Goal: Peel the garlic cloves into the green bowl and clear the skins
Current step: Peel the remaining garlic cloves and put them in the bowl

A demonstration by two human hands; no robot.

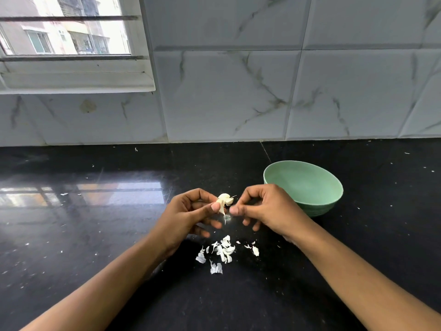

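Observation:
My left hand [191, 215] pinches a garlic clove [224, 200] between thumb and fingers, held above the black counter [95, 235]. A strip of loose skin hangs down from the clove. My right hand [260, 209] is beside it with curled fingers, its thumb and forefinger close to the clove; whether they pinch a bit of skin is unclear. The green bowl [317, 187] stands just behind my right hand, and its visible inside looks bare. A small pile of white garlic skins [223, 253] lies on the counter below my hands.
A marble-tiled wall [238, 91] rises behind the counter, with a window [66, 39] at the upper left. Tiny skin flecks [64, 194] are scattered across the counter.

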